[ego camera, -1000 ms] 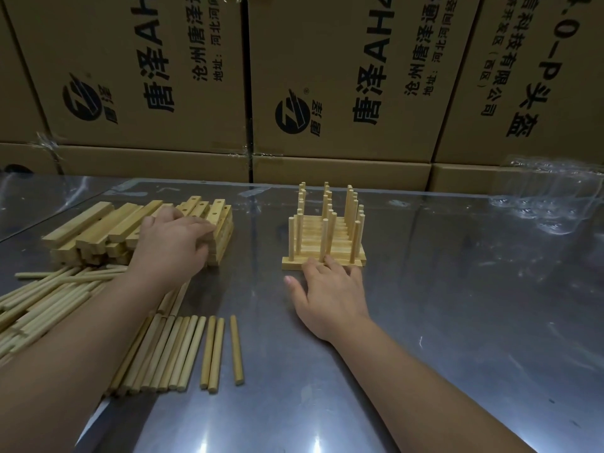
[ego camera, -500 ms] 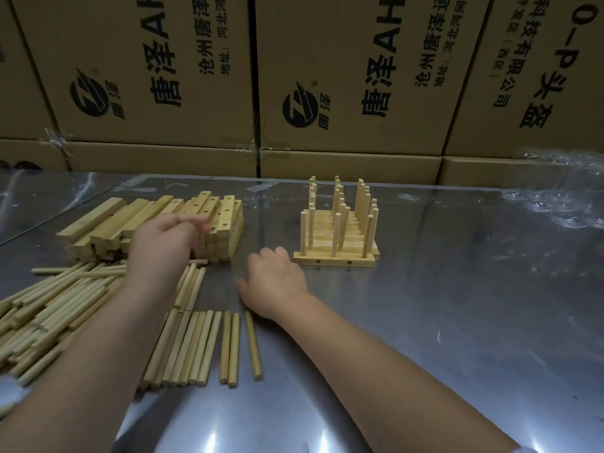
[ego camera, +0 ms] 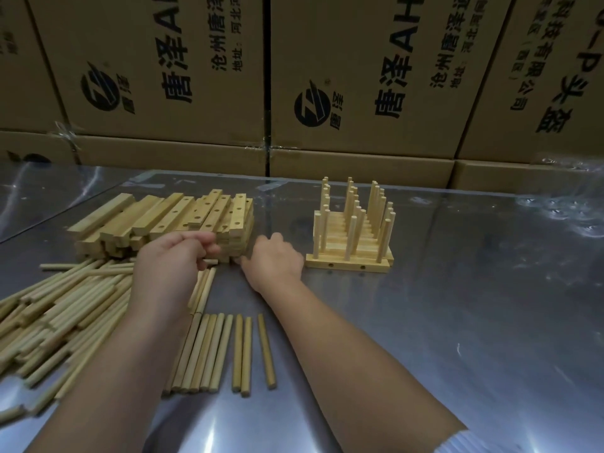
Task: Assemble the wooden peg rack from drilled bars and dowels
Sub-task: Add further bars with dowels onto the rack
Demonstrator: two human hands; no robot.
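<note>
The right hand (ego camera: 273,261) has left the finished peg rack (ego camera: 351,238) and joined the left hand (ego camera: 173,259) at the near end of the drilled bars (ego camera: 183,220), left of that rack. Both hands are loosely curled; whether either grips a bar I cannot tell. The bars look light, stiff and smooth, best pinched by their long sides, with loose dowels (ego camera: 209,351) lying nearer than the stack.

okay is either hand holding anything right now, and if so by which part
Cannot be told. Both hands, left and right, reach the near end of the drilled bar stack; fingers curled, grip hidden.
</note>
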